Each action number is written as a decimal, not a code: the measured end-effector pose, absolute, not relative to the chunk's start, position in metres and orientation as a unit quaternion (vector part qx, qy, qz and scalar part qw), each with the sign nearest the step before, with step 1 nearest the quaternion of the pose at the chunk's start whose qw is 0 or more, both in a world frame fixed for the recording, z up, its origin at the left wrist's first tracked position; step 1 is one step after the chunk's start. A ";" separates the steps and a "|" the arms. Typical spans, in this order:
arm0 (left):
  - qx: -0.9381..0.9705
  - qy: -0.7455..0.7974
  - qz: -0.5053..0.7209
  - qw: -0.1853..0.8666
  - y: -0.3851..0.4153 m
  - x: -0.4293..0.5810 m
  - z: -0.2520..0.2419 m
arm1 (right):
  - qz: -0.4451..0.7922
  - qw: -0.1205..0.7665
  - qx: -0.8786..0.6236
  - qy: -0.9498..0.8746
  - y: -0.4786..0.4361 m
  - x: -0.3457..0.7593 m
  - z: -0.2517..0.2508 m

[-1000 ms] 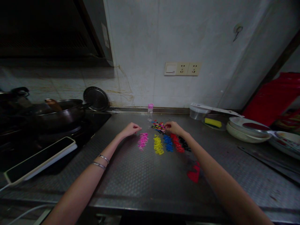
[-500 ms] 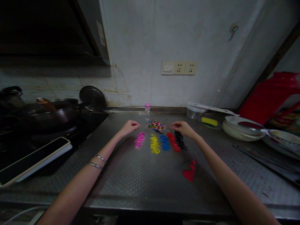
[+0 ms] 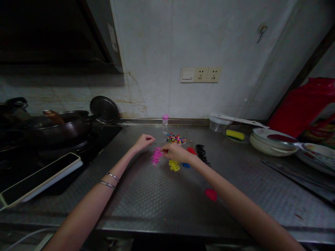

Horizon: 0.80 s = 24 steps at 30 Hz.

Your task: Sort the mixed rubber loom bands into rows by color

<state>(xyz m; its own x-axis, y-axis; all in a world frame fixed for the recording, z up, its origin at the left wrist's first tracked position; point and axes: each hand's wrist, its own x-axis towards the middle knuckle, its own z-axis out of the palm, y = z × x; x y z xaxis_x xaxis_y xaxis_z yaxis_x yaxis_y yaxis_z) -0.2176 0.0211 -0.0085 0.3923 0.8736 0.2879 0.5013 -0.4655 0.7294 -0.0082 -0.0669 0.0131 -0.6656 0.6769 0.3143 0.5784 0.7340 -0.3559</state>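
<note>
Small rubber bands lie sorted by colour on the metal counter (image 3: 146, 198): a pink group (image 3: 156, 157), a yellow group (image 3: 174, 166), a blue group (image 3: 186, 165), a red group (image 3: 192, 150) and a black group (image 3: 202, 153). Behind them is a mixed-colour pile (image 3: 177, 139). My right hand (image 3: 174, 152) reaches across the yellow and blue groups, partly hiding them, its pinched fingertips at the right edge of the pink group. Left of the pink bands, my left hand (image 3: 143, 142) hovers with fingers pressed together. What either pinch holds is too small to see.
A clear bottle with a pink cap (image 3: 165, 122) stands near the wall. A red cut-out (image 3: 210, 194) lies partly under my right forearm. Bowls (image 3: 272, 146), a yellow sponge (image 3: 235, 134) and a plastic tub (image 3: 220, 122) are at right; a phone (image 3: 42, 179) and a pan (image 3: 62, 125) at left.
My right hand has moved left from beside the black group to the pink group, now covering parts of the yellow, blue and red groups. My left hand has barely moved.
</note>
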 end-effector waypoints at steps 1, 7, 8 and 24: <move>0.786 0.439 0.338 0.275 0.021 -0.218 -0.009 | 0.115 0.207 -0.336 -0.912 -0.069 -0.016 0.012; 0.780 0.448 0.341 0.274 0.022 -0.220 -0.009 | 0.108 0.184 -0.324 -0.922 -0.076 -0.031 0.006; 0.779 0.448 0.342 0.276 0.022 -0.220 -0.009 | 0.106 0.186 -0.326 -0.921 -0.075 -0.027 0.006; 0.871 0.383 0.238 0.194 0.020 -0.150 -0.002 | 0.049 0.354 -0.566 -0.743 -0.041 0.127 -0.008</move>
